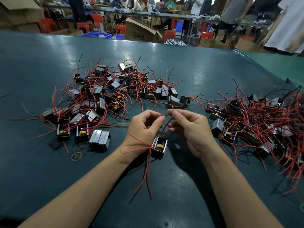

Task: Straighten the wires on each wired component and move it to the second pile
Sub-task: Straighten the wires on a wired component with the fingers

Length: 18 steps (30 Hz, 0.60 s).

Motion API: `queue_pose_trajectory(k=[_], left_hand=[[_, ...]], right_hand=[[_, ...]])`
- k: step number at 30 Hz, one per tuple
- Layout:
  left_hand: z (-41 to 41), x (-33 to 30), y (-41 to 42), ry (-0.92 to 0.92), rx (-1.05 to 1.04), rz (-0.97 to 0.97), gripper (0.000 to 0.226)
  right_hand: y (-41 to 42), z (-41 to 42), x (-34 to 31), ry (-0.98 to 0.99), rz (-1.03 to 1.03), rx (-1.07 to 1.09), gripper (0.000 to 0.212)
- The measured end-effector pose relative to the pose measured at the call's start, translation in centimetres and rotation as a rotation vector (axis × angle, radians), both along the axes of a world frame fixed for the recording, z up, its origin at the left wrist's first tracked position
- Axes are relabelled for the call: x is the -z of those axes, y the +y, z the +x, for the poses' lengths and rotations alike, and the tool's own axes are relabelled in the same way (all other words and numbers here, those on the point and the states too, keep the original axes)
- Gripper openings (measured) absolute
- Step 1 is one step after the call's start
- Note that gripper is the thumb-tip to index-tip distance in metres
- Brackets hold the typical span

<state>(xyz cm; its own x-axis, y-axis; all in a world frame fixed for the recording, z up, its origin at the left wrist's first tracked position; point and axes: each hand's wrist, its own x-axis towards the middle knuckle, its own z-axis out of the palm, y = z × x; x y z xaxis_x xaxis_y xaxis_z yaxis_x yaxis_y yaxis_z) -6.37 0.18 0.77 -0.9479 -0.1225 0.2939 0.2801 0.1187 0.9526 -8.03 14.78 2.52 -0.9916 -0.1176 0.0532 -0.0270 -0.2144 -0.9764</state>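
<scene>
Two piles on the counter (41,66): far-left pile (113,92), right pile (256,122). One wired component (159,146) near, between raised hands. Left hand (144,127) and right hand (189,127) fingers curled, pinching its wires (165,114).

We can read almost nothing here. The one printed mark we find is dark lettering on the side of the open cardboard box (139,32) beyond the far edge of the table, and it appears upside down and too blurred for us to make out a word. The components in both piles show no label or number we can read.
</scene>
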Motion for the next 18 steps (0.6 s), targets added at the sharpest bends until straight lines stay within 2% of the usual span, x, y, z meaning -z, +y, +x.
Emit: queue_pose_trajectory(k=[9, 18], left_hand=[[0.06, 0.05, 0.19, 0.001, 0.031, 0.088, 0.009], [-0.02, 0.09, 0.20, 0.005, -0.046, 0.062, 0.012]], right_hand=[[-0.61, -0.07, 0.27, 0.013, -0.045, 0.033, 0.020], [0.17, -0.42, 0.41, 0.006, 0.057, 0.052, 0.027]])
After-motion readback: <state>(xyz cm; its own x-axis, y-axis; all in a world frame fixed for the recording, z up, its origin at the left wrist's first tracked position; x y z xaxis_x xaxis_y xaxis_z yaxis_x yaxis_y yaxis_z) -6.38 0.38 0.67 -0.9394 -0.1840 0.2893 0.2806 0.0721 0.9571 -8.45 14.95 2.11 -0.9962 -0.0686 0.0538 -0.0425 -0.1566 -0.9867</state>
